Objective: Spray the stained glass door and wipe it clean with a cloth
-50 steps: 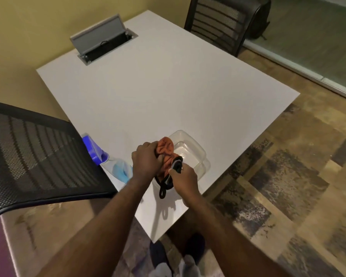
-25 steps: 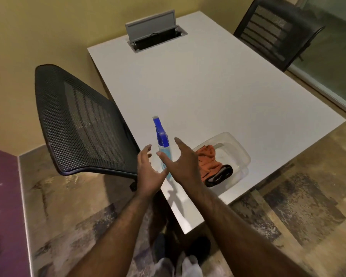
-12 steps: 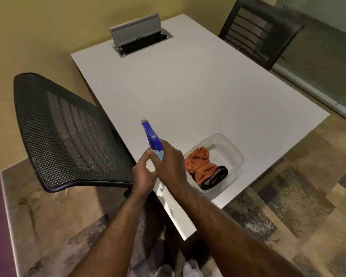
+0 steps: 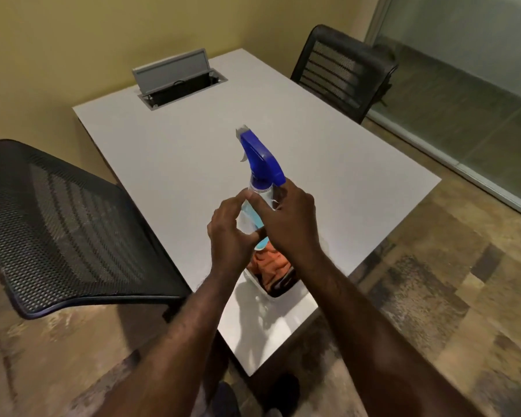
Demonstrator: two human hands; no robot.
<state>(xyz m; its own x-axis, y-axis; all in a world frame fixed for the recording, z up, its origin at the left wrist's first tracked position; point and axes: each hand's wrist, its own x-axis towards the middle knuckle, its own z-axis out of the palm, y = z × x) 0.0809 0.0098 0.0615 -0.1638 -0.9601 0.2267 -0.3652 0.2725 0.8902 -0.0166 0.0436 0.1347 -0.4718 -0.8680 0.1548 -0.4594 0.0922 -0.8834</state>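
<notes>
A person's two bare hands hold a spray bottle [image 4: 260,173] upright above the near part of a white table [image 4: 193,164]. The right hand [image 4: 286,224] is wrapped around the bottle's clear body, fingers curled closed on it. The left hand [image 4: 230,233] is beside it, fingers loosely curved with the tips touching the bottle's left side (whether it truly grips is hard to tell). The bottle has a blue trigger head with its nozzle pointing away and left, and pale blue liquid inside.

Just below the hands, an orange cloth [image 4: 268,267] lies in a clear tub [image 4: 254,285] near the table's front edge, partly hidden by the right wrist. A black mesh chair [image 4: 66,230] stands at the left, another chair [image 4: 340,70] at the far right. The glass door [image 4: 469,55] fills the upper right corner, well apart from the hands.
</notes>
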